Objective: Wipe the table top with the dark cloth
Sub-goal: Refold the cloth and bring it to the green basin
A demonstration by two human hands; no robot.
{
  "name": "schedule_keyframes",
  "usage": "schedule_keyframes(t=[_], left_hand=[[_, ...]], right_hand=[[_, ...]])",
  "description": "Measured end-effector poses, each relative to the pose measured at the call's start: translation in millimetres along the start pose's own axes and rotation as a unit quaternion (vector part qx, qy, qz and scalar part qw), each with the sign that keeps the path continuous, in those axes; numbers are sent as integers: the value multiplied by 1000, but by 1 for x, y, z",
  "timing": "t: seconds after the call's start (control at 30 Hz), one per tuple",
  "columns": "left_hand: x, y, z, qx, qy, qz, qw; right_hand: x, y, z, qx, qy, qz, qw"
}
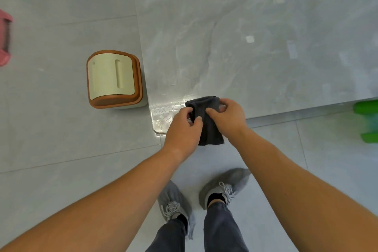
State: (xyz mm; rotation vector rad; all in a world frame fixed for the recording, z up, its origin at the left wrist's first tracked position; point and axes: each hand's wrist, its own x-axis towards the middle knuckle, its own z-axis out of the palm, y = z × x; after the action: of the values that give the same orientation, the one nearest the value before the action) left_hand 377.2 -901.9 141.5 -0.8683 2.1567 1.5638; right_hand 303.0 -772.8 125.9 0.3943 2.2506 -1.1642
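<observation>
A dark grey cloth is folded into a narrow strip and held in the air over the near left corner of the pale marble table top. My left hand pinches its left edge and my right hand grips its right side. The cloth's lower end hangs past the table's front edge. A wet, shiny patch shows on the corner just left of the cloth.
A cream bin with a brown rim stands on the floor tight against the table's left side. A green object sits under the right front edge. A pink item lies far left. My grey shoes are below.
</observation>
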Motion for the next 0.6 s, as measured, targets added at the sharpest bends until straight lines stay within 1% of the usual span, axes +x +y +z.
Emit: schedule_keyframes(t=[0.13, 0.2, 0.3, 0.4, 0.5, 0.6], left_hand=[[-2, 7, 7, -25, -20, -10, 999], [-5, 15, 15, -30, -39, -11, 999], [-13, 32, 40, -42, -70, -21, 996], [-23, 54, 75, -40, -112, -31, 992], [-30, 83, 114, -22, -137, -45, 989], [-37, 118, 157, -33, -147, -54, 987]], right_hand=[[-16, 12, -16, 80, 7, 4, 997], [-28, 20, -33, 149, 2, 18, 989], [-46, 36, -66, 280, -19, 65, 957], [-59, 53, -106, 370, -20, 96, 924], [-65, 69, -151, 417, -2, 110, 902], [-65, 83, -199, 434, 30, 105, 894]])
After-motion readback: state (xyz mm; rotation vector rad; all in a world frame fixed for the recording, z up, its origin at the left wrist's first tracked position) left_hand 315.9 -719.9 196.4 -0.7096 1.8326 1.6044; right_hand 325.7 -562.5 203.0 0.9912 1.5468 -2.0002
